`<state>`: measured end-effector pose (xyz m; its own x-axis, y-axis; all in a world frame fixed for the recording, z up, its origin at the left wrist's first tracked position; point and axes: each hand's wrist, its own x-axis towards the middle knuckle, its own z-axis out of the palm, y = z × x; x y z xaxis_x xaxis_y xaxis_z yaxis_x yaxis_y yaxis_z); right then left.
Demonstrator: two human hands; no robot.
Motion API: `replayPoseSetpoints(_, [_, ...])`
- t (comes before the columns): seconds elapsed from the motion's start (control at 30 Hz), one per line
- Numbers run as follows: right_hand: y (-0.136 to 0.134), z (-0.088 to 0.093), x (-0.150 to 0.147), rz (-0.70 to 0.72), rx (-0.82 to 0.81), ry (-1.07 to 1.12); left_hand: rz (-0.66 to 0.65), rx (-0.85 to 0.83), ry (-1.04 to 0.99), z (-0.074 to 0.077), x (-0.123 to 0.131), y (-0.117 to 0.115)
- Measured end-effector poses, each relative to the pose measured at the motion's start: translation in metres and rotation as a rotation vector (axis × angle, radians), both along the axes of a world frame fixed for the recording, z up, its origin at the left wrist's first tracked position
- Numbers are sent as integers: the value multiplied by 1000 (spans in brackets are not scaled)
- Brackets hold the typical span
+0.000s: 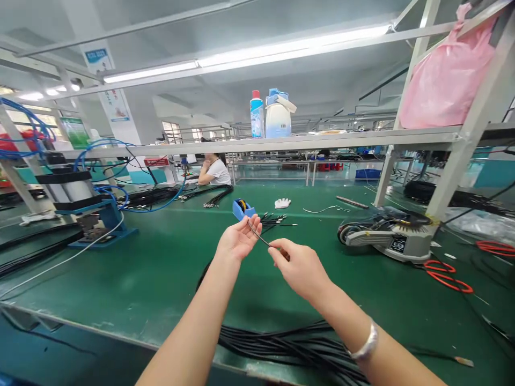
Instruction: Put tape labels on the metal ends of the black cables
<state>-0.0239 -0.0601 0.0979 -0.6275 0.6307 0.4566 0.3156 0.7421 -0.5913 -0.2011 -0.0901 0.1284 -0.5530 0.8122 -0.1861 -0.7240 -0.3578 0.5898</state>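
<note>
Both my hands are raised over the green table (161, 268). My left hand (238, 239) pinches one end of a thin black cable (258, 236), and my right hand (298, 266) pinches its other end. The short stretch of cable runs taut between the two hands. A bundle of long black cables (289, 348) lies on the table under my forearms, near the front edge. A small pile of short black cable pieces (273, 219) lies just beyond my hands, beside a blue tape dispenser (242, 208).
A grey tape-cutting machine (392, 234) sits at the right, with red-handled scissors (446, 273) next to it. A blue press with blue hoses (86, 206) stands at the left. A white glove (282, 203) lies further back. Bottles (271, 115) stand on the shelf. Another person (215, 170) sits far behind.
</note>
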Motion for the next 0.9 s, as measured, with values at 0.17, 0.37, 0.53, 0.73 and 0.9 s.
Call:
replayPoseSetpoints(0.17, [-1,-7,9,-249,237,-254,-92,-75,-23,-31,36,-14])
replayPoseSetpoints(0.37, [-15,-24,20,-160,61,-188,-161,-133,-7,-67,91,-37])
replayPoseSetpoints(0.53, [-9,-42,77,109,-252,-85,-18,-149,30,-70,82,-54])
replayPoseSetpoints(0.73, [-24,-56,103,-15,-120,-57,-116,-193,72,-90,123,-54])
replayPoseSetpoints(0.9, [-24,-57,128,-13,-48,-50,-250,-248,108,-92,156,-58])
